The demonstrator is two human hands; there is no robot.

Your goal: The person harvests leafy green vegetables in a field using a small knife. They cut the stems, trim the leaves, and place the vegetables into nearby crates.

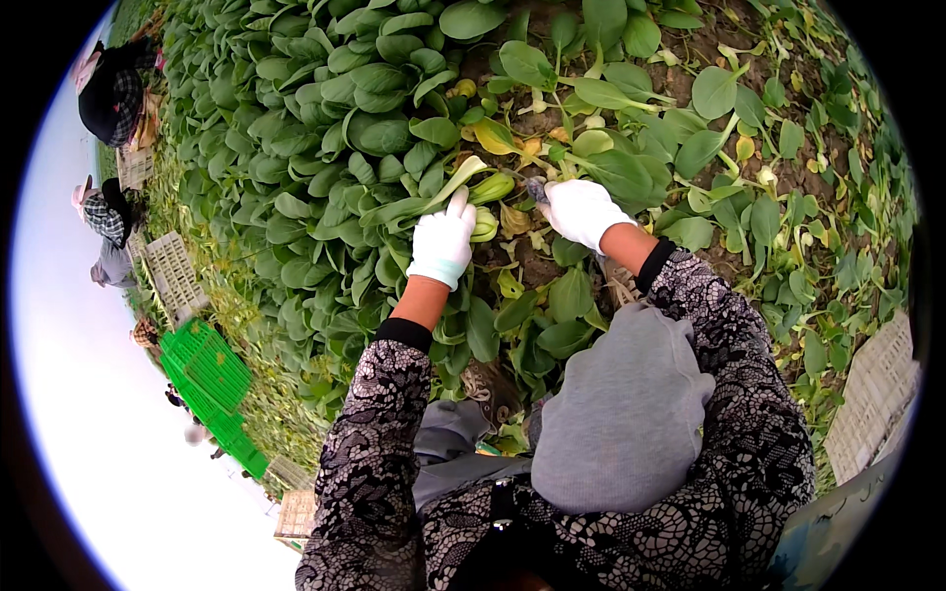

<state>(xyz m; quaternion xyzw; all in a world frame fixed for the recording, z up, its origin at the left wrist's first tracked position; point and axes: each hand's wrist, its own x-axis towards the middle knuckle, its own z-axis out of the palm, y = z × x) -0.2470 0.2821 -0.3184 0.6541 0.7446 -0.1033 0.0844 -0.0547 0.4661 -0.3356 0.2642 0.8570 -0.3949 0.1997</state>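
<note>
White gloves cover both my hands. Pale-stemmed leafy greens, which look like bok choy (494, 188), lie under the fingers of my left hand (446, 235), with a pale stalk (462, 177) rising past the fingertips. My right hand (584, 212) is closed around the dark handle of a small tool (535, 189); its thin blade seems to point toward the plants, though leaves partly hide it. Dense standing bok choy (355, 125) grows beside my left hand. Cut leaves (621, 166) and yellowed leaves (514, 220) lie around my right hand.
Loose leaves and bare soil (739, 37) spread to the right. Green plastic crates (214, 369) and a pale crate (177, 273) stand at the left. Another pale crate (872, 391) is at the right edge. Several people, one in dark clothing (111, 92), are at the far left.
</note>
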